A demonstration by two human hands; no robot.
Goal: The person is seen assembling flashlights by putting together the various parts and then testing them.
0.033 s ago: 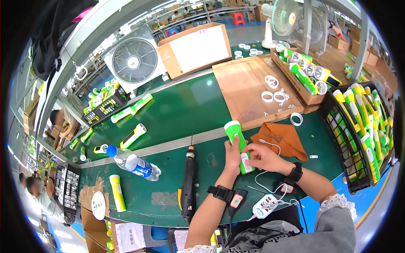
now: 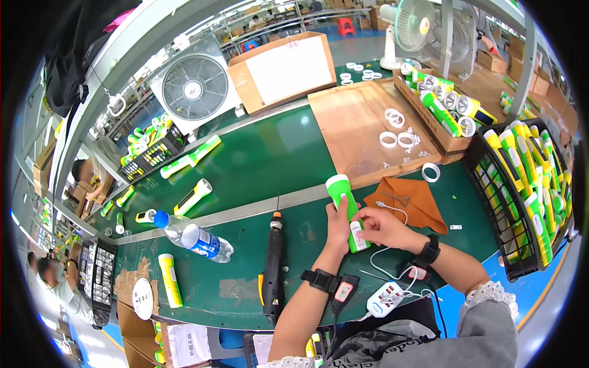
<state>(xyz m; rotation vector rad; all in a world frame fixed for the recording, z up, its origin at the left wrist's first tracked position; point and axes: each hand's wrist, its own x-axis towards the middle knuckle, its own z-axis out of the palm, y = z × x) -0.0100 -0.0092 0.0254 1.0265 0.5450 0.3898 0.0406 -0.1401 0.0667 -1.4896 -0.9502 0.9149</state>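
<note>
This is a factory workshop: look-alike flashlights fill a black crate beside a long green counter, where a power screwdriver lies. Big fans, metal posts and people at other stations surround it.

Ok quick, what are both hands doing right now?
Left hand: closed around the green flashlight.
Right hand: curled at its white label; whether it grips cannot be told.

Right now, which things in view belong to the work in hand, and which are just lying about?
Likely in the work:
green flashlight, left hand holding, right hand at its white label
black crate of flashlights

Seemingly lying about:
plastic bottle
orange cloth
</note>
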